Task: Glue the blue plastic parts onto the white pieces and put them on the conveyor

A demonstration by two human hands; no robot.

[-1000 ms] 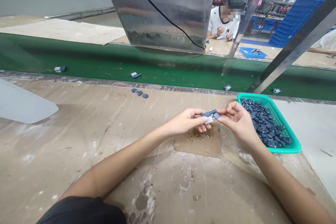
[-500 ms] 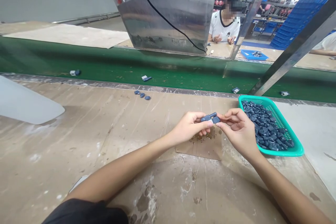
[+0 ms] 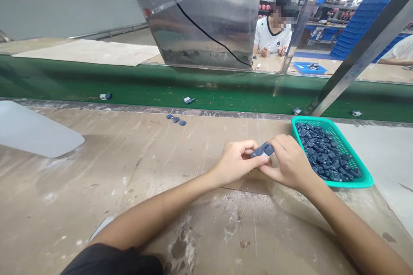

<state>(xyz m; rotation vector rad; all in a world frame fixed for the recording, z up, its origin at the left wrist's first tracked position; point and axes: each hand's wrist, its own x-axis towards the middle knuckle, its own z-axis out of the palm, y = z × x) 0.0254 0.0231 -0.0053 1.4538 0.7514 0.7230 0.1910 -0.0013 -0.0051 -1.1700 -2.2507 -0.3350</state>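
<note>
Between the fingers and thumb of my left hand (image 3: 237,161) is a dark blue and white plastic part (image 3: 263,150), held above a thin brown board (image 3: 248,185) on the table. My right hand (image 3: 288,161) is closed around the right side of the same part, its fingers bent behind and its thumb below. The undersides of the fingers are hidden. To the right of my right hand stands a green basket (image 3: 364,176) full of small dark blue pieces (image 3: 329,154).
Three small blue pieces (image 3: 176,119) lie near the table's back edge. Beyond runs a green belt (image 3: 219,90) with several blue-and-white parts. A white rounded object (image 3: 38,131) is at left. A metal post (image 3: 358,47) slants behind the basket. Across the belt sits a person (image 3: 274,36).
My right hand has closed in around the part, which is now tilted more steeply. The parts on the belt have shifted right. The view has tipped slightly.
</note>
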